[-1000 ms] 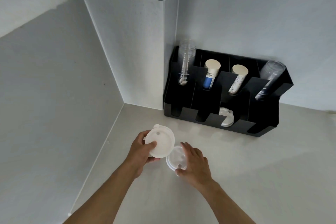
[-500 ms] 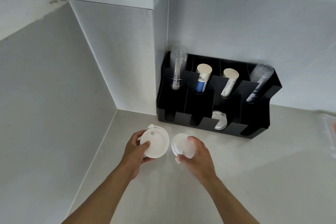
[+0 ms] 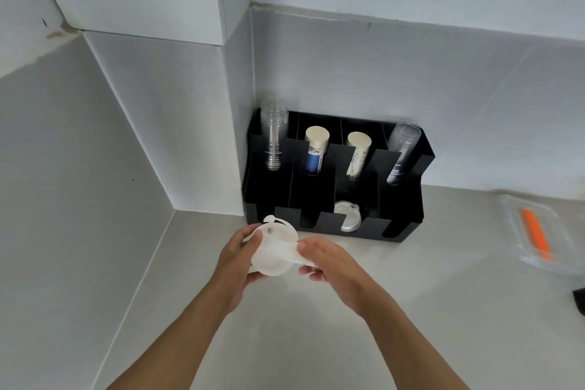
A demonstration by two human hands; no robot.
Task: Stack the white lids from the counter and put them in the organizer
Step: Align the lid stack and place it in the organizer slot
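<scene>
My left hand [image 3: 235,255] grips a round white lid [image 3: 273,250] with a tab at its top, held above the counter just in front of the black organizer [image 3: 402,225]. My right hand [image 3: 329,263] pinches a second white lid [image 3: 297,258] edge-on against the first one, the two lids touching. Another white lid [image 3: 346,217] stands inside the organizer's third front slot. The organizer sits in the wall corner.
The organizer's back slots hold clear cup stacks [image 3: 273,133] [image 3: 402,149] and two paper cup stacks [image 3: 315,149] [image 3: 357,152]. A clear plastic packet with an orange item [image 3: 535,237] lies on the grey counter [image 3: 411,310] at right; a dark object [image 3: 580,301] shows at the right edge.
My two hands have come together: the right hand's lid, held apart before, now presses against the left hand's lid. The view has shifted, revealing the packet at right.
</scene>
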